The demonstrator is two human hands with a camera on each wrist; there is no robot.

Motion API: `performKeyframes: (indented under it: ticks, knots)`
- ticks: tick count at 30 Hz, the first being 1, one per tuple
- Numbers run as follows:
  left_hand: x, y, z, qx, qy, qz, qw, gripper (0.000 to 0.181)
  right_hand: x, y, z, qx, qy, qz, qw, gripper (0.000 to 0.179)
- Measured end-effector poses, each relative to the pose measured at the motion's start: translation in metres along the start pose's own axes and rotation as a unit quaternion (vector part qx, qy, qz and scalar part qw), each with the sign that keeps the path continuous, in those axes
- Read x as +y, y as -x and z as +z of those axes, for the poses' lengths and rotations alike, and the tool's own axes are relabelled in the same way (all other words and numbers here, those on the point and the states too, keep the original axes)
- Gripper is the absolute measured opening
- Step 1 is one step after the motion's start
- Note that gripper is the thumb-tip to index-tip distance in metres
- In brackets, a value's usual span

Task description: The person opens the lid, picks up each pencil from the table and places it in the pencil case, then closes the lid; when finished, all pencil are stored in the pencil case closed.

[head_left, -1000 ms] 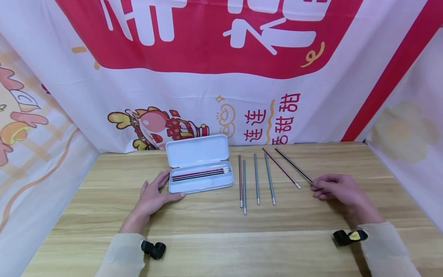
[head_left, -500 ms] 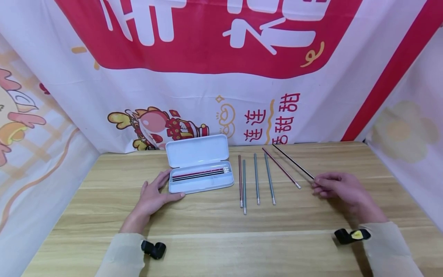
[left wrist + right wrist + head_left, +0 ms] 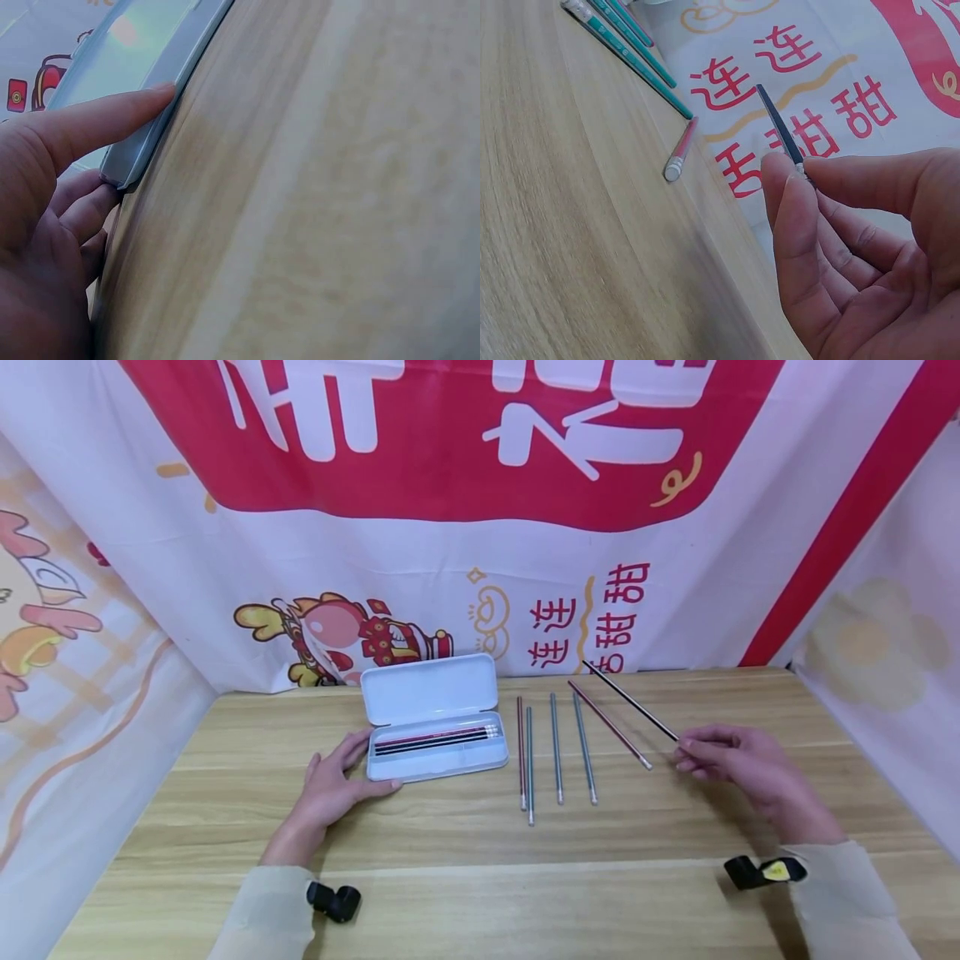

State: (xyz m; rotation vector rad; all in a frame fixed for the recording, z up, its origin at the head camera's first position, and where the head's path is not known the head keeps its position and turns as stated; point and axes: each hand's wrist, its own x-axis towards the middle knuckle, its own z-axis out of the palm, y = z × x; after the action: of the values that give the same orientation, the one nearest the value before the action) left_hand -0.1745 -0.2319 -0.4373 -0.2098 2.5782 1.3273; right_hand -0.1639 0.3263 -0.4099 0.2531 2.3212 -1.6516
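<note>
A pale blue pencil case [image 3: 435, 767] lies with its lid up, with several red and black pencils [image 3: 431, 741] inside. My left hand [image 3: 330, 789] holds its left end, thumb [image 3: 112, 124] along the front edge and fingers round the corner. On the right, my right hand [image 3: 731, 760] pinches a black pencil [image 3: 630, 700] near its eraser end between thumb and fingertips. The pencil's far end is raised off the table and points toward the back cloth. In the right wrist view the fingertips hide the pencil's near end.
Between case and right hand lie a red pencil [image 3: 521, 752], several green pencils [image 3: 557, 747] and another red pencil [image 3: 611, 724], slanted. Printed cloth [image 3: 420, 560] hangs along the back edge of the wooden table [image 3: 480, 893] and at both sides.
The black pencil has come up off the table in my right hand, its far end rising and shifting slightly left. My left hand stays on the pencil case.
</note>
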Motion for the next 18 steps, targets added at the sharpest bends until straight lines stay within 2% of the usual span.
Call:
performKeyframes:
  ticks: [8, 18]
  knots:
    - [-0.001, -0.002, 0.000, 0.003, 0.003, -0.006, 1.0000, 0.113, -0.003, 0.000, 0.010, -0.021, -0.005, -0.041, 0.9989, 0.045]
    - [0.001, 0.000, 0.000, 0.003, 0.008, -0.015, 0.9998, 0.111, -0.034, -0.005, 0.037, -0.040, 0.070, -0.061, 0.9949, 0.042]
